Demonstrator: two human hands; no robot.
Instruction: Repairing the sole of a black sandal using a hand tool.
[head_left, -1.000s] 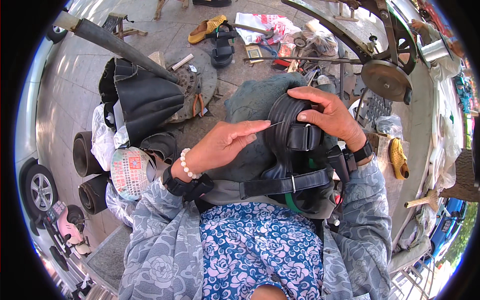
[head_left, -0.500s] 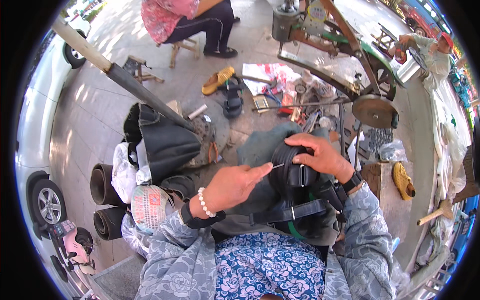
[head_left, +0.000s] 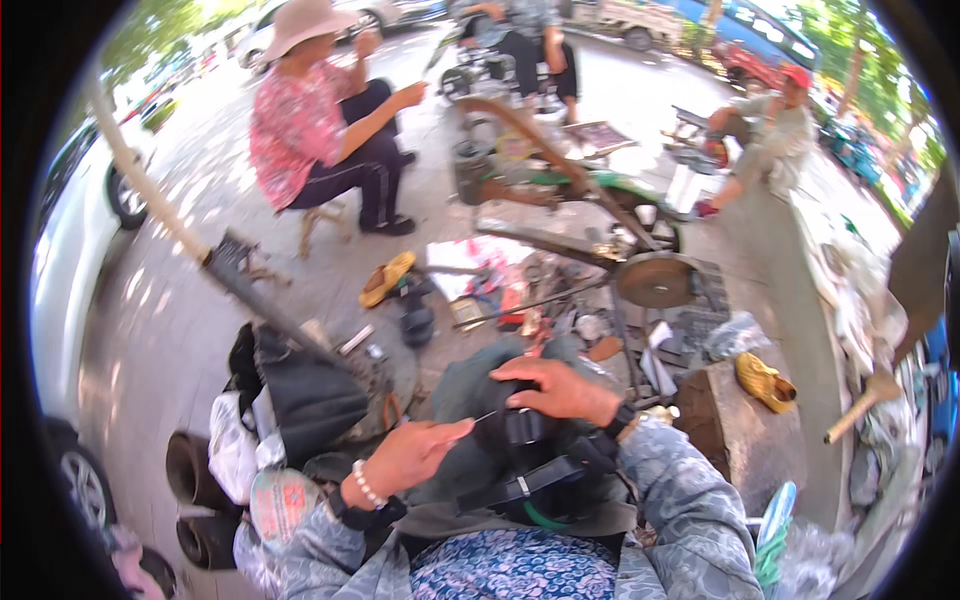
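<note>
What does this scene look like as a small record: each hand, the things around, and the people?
Left hand: pinches a thin needle-like tool, pointed toward the sandal
Right hand: grips a black sandal with a buckled strap
Left wrist: white bead bracelet
Right side: yellow shoe on a block
Ahead: machine with a round wheel, blurred
People: seated person in pink top; person in red cap; another, partly cut off

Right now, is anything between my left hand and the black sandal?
Only the thin metal tool pinched in your left hand, pointing toward the sandal. Nothing else visible stands in that gap.
</note>
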